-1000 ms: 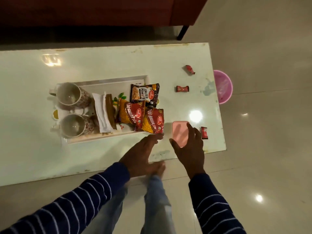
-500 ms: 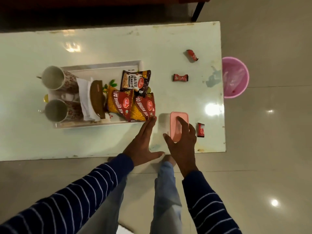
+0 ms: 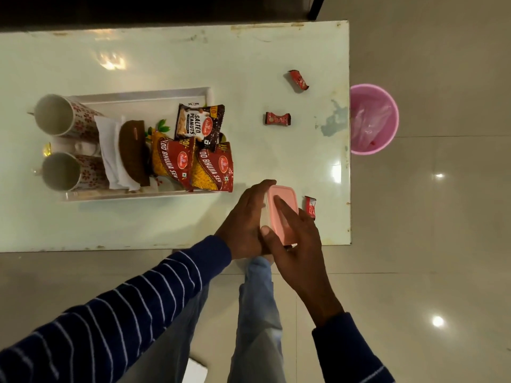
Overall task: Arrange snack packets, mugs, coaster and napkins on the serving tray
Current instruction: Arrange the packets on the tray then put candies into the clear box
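A white serving tray point(image 3: 143, 95) lies on the pale table. It holds two patterned mugs point(image 3: 59, 116) point(image 3: 66, 171) at the left, white napkins point(image 3: 109, 150) with a brown coaster point(image 3: 132, 150) on them, and three snack packets point(image 3: 197, 124) point(image 3: 172, 161) point(image 3: 215, 168) at the right. A pink-lidded box point(image 3: 286, 201) sits near the table's front edge, right of the tray. My left hand point(image 3: 244, 222) presses against the box's left side. My right hand point(image 3: 296, 236) lies over its lid, thumb at the near end.
Three small red candy wrappers lie on the table: one far right point(image 3: 298, 79), one in the middle point(image 3: 278, 118), one beside the box point(image 3: 310, 207). A pink bin point(image 3: 373, 117) stands on the floor past the table's right edge. My legs are below the front edge.
My left hand has moved right from the tray's corner onto the box's side. My right hand has stayed on the lid. The view has shifted closer over the table.
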Demonstrator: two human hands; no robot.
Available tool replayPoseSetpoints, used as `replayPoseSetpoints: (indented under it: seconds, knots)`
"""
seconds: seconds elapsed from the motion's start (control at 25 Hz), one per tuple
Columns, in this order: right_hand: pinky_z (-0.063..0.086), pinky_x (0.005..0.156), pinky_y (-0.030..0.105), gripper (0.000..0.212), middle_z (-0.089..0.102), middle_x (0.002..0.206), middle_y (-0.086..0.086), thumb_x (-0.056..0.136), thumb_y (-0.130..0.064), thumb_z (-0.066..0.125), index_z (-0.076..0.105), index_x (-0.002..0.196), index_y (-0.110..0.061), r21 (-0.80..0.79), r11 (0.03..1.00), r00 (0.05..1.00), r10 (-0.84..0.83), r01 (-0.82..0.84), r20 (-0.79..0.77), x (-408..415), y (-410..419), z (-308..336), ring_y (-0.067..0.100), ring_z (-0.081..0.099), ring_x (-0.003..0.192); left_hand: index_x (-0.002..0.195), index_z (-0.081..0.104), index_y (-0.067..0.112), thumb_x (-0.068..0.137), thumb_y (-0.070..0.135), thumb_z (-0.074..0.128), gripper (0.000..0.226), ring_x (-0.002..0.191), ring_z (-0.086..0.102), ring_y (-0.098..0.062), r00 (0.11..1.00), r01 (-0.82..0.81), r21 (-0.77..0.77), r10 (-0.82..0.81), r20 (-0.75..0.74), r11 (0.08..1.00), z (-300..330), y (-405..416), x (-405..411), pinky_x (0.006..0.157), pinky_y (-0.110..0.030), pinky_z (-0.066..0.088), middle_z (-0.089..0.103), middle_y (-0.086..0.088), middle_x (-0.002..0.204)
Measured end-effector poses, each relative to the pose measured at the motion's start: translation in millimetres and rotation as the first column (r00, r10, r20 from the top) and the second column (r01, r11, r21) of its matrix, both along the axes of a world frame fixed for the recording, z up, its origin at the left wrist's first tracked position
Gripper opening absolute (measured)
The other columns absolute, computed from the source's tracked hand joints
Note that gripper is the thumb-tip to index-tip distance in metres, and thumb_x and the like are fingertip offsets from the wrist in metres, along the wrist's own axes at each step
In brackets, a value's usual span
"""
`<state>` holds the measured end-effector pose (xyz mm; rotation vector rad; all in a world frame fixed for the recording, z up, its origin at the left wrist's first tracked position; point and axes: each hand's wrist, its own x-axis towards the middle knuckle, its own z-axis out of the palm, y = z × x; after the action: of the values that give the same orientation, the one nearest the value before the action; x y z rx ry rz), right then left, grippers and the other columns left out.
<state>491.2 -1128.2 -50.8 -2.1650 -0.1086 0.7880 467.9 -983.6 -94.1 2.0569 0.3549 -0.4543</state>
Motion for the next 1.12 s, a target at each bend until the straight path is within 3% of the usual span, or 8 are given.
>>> replayPoseSetpoints:
  seconds: [0.2, 0.4, 0.56, 0.72, 0.88, 0.96, 1.04, 1.12]
  knots:
    - [0.051, 0.100, 0.054, 0.061, 0.051, 0.147, 0.004, 0.089, -0.050, 0.050, 0.048, 0.145, -0.026, 0.061, 0.997, 0.997, 0.041, -0.037, -0.061, 9.2, 9.0, 9.0, 0.026, 0.050, 0.133, 0.149, 0.022, 0.020, 0.057, 0.037, 0.092, 0.117, 0.129, 0.045, -0.025, 0.998, -0.038, 0.025, 0.037, 0.050, 0.999, 6.7, 6.6, 4.0, 0.102, -0.041, 0.048, 0.036, -0.007, 0.150]
    - [0.061, 0.080, 0.048, 0.027, 0.069, 0.109, 0.008, 0.101, -0.032, 0.041, 0.057, 0.122, -0.031, 0.234, 0.954, 0.978, -0.159, 0.188, -0.135, 38.9, -9.4, 18.7, 0.018, 0.069, 0.090, 0.144, 0.025, 0.021, 0.051, 0.053, 0.088, 0.116, 0.126, 0.047, -0.021, 0.998, -0.049, -0.044, 0.051, 0.039, 0.998, 12.6, 20.6, 2.9, 0.100, -0.040, 0.051, 0.042, -0.002, 0.145]
    - [0.062, 0.082, 0.048, 0.028, 0.068, 0.109, -0.003, 0.107, -0.016, 0.040, 0.064, 0.121, -0.020, 0.204, 0.914, 0.936, -0.332, 0.350, -0.117, 68.0, -36.3, 1.9, 0.022, 0.066, 0.104, 0.142, 0.026, 0.028, 0.052, 0.055, 0.088, 0.113, 0.129, 0.047, -0.018, 0.996, -0.072, -0.072, 0.075, 0.039, 0.995, 10.1, 25.0, -6.7, 0.103, -0.042, 0.049, 0.041, 0.006, 0.146]
    - [0.060, 0.083, 0.045, 0.026, 0.060, 0.123, 0.009, 0.106, -0.017, 0.039, 0.059, 0.121, -0.010, 0.182, 0.771, 0.786, -0.563, 0.611, -0.254, 102.8, -51.5, -35.6, 0.036, 0.060, 0.117, 0.145, 0.023, 0.028, 0.052, 0.050, 0.091, 0.118, 0.135, 0.037, -0.006, 0.989, -0.131, -0.103, 0.137, 0.048, 0.986, 5.0, 24.6, -14.1, 0.109, -0.031, 0.041, 0.033, 0.017, 0.147]
    - [0.057, 0.084, 0.043, 0.024, 0.059, 0.123, 0.015, 0.106, -0.020, 0.039, 0.058, 0.116, -0.010, 0.095, 0.812, 0.793, -0.528, 0.576, -0.303, 126.2, -40.7, -64.2, 0.039, 0.060, 0.117, 0.148, 0.018, 0.030, 0.051, 0.050, 0.093, 0.125, 0.139, 0.032, -0.006, 0.990, -0.123, -0.086, 0.128, 0.064, 0.989, -4.7, 31.4, -22.1, 0.112, -0.033, 0.039, 0.029, 0.013, 0.153]
    - [0.054, 0.087, 0.043, 0.029, 0.062, 0.116, 0.010, 0.105, -0.027, 0.042, 0.059, 0.121, -0.009, -0.036, 0.878, 0.861, -0.476, 0.478, -0.180, 128.6, -38.2, -71.2, 0.033, 0.063, 0.108, 0.148, 0.018, 0.033, 0.049, 0.053, 0.092, 0.125, 0.138, 0.034, -0.009, 0.990, -0.130, -0.092, 0.135, 0.046, 0.987, -7.9, 32.9, -24.7, 0.110, -0.036, 0.041, 0.030, 0.013, 0.152]
    - [0.049, 0.089, 0.034, 0.039, 0.061, 0.120, 0.009, 0.102, -0.034, 0.049, 0.055, 0.131, -0.010, -0.242, 0.891, 0.924, -0.364, 0.383, 0.120, 120.4, -40.7, -73.2, 0.024, 0.060, 0.103, 0.148, 0.017, 0.035, 0.048, 0.054, 0.092, 0.126, 0.137, 0.035, -0.008, 0.987, -0.154, -0.102, 0.157, 0.019, 0.983, -8.8, 33.5, -26.7, 0.109, -0.034, 0.042, 0.030, 0.015, 0.151]
    - [0.048, 0.084, 0.032, 0.041, 0.056, 0.124, 0.009, 0.097, -0.039, 0.055, 0.051, 0.129, -0.014, -0.303, 0.872, 0.905, -0.292, 0.385, 0.309, 98.4, -39.0, -70.2, 0.025, 0.059, 0.107, 0.148, 0.015, 0.036, 0.046, 0.054, 0.092, 0.129, 0.136, 0.034, -0.006, 0.985, -0.169, -0.107, 0.170, 0.005, 0.980, -8.5, 33.6, -27.2, 0.108, -0.028, 0.040, 0.028, 0.016, 0.152]
